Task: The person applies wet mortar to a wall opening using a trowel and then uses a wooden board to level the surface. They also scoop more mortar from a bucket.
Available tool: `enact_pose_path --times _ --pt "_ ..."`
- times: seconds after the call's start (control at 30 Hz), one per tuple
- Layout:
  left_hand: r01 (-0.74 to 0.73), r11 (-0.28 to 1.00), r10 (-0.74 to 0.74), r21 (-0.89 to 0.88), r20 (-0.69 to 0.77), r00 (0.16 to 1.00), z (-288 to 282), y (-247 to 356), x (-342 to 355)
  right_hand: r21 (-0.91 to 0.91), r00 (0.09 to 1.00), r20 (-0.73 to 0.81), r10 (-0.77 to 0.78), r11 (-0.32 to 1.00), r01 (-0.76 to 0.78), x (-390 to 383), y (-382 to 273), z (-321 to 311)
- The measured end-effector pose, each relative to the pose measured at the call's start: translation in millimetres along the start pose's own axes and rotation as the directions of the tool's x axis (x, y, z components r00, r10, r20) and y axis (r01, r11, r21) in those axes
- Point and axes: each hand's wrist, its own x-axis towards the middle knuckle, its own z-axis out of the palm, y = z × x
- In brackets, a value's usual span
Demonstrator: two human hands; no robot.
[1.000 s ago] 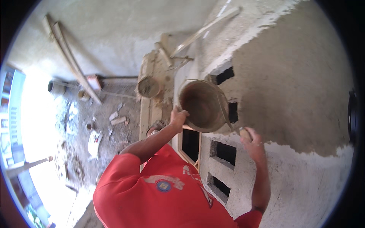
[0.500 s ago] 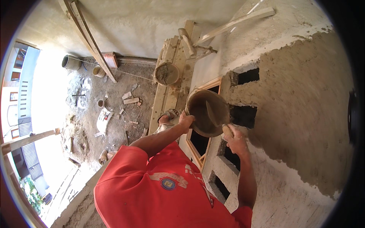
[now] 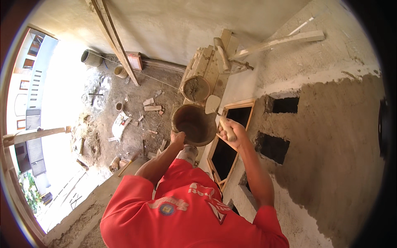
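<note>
Bucket (image 3: 182, 119) is out front at 12 o'clock, left hand (image 3: 178, 139) clamped on its 8 o'clock edge, probably steadying it. Right hand (image 3: 234, 133) is wrapped round the trowel handle (image 3: 227, 129), blade (image 3: 213, 104) near the bucket's 1. Mortar tub (image 3: 204, 91) sits beyond, maybe for easy reach.

Dark plaster with a ragged edge covers much of the wall (image 3: 331, 136) filling the right of your frame, leaving paler surface at upper and lower right. Dark square openings (image 3: 285, 105) pierce it, near a timber window frame (image 3: 241, 103) right of centre. A smooth wall (image 3: 173, 33) spans the top, and long boards (image 3: 113, 41) slant across your upper left. At upper centre, you see a plank platform (image 3: 209, 66) above an earthen floor (image 3: 136, 97) strewn with rubble (image 3: 153, 108). Daylight (image 3: 62, 95) glares at left, beside a pale building (image 3: 43, 70) and, lower down, greenery (image 3: 31, 190).
</note>
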Motion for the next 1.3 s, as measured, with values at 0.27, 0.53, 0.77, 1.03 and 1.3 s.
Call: enact_pose_path --times 0.27,0.53,0.77,1.03,1.3 --pt "-0.045 0.999 0.044 -0.001 -0.170 0.984 -64.8 -0.1 86.6 0.094 0.959 -0.274 0.075 0.994 -0.051 132.1 0.3 -2.3" --pt "0.193 0.980 -0.190 0.050 -0.057 0.980 -0.6 -7.5 103.2 -0.315 0.879 -0.462 0.116 0.905 -0.285 67.1 171.3 -140.3" --pt "0.157 0.860 -0.212 0.486 0.059 0.976 95.0 -95.1 165.6 -0.353 0.807 -0.585 0.084 0.869 -0.346 -52.0 385.6 -256.7" --pt "0.039 0.664 -0.160 0.747 0.091 0.983 175.5 -181.6 273.1 0.305 0.631 -0.623 0.463 0.886 -0.349 -66.7 439.5 -185.4" --pt "-0.207 0.635 0.028 0.744 0.246 0.969 186.6 -216.9 407.1 0.479 0.555 -0.623 0.551 0.830 -0.287 -39.1 498.0 -185.6"
